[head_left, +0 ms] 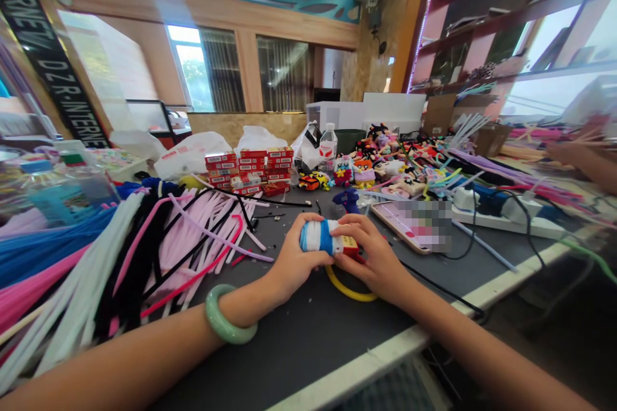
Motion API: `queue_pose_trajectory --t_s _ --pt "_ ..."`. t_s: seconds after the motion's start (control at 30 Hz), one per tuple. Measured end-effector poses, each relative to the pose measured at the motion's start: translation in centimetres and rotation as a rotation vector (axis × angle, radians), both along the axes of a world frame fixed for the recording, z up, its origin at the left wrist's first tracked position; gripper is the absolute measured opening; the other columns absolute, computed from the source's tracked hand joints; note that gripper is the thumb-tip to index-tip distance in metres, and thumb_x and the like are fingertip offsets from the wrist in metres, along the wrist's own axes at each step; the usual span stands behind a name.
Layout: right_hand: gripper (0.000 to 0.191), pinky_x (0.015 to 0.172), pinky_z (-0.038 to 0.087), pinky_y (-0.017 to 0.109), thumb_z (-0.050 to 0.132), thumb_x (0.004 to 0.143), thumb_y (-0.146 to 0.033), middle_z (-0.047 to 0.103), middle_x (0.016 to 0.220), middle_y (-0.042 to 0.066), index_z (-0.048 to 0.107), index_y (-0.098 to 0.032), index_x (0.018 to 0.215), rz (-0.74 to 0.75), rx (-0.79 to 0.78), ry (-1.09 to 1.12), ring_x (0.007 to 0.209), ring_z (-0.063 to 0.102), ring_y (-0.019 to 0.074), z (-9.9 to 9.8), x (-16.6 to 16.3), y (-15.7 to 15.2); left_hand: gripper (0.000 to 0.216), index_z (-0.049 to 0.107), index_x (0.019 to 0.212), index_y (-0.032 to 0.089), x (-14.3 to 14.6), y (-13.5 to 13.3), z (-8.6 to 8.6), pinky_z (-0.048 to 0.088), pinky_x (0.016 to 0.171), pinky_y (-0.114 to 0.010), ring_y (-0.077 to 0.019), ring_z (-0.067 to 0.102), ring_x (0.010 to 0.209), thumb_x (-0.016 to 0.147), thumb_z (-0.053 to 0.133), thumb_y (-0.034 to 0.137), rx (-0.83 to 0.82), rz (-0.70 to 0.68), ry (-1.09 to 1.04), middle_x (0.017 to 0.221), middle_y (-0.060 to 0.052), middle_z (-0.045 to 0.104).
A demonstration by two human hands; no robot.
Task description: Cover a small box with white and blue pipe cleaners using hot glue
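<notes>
Between my hands is a small red box wrapped in white and blue fuzzy pipe cleaners (318, 236). My left hand (292, 260), with a green bangle on its wrist, is closed around the left end. My right hand (369, 253) grips the right end, where some red and yellow of the box shows beside the fingers. A yellow pipe cleaner (349, 292) curves on the dark table just below my right hand. Behind the wrapped box stands a dark blue glue gun-like object (346, 200), partly hidden.
Bundles of coloured pipe cleaners (72, 289) cover the left side. Stacked red boxes (248, 170) and a plastic bottle (328, 144) stand at the back, near a pile of fuzzy dolls (385, 160). To the right are a phone (409, 225), a power strip (511, 215) and another person's hand (585, 154).
</notes>
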State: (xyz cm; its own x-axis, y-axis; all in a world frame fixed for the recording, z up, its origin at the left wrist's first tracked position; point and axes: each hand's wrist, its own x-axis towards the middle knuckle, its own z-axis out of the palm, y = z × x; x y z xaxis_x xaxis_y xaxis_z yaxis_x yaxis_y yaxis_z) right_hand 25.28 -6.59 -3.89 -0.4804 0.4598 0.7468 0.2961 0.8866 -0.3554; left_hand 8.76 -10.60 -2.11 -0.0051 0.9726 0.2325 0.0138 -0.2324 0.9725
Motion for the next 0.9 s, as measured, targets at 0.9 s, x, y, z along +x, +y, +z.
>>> queue_pose_trajectory --t_s 0.9 --pt "0.055 0.1 0.044 0.047 0.062 0.083 -0.033 0.052 0.136 0.015 0.043 -0.021 0.133 -0.061 -0.206 0.127 0.122 0.053 0.0286 -0.58 0.63 0.71 0.057 0.044 0.104 0.022 0.01 0.08 -0.06 0.045 0.063 -0.02 -0.0109 0.052 0.076 0.056 0.075 0.017 0.112 -0.062 -0.091 0.096 0.002 0.053"
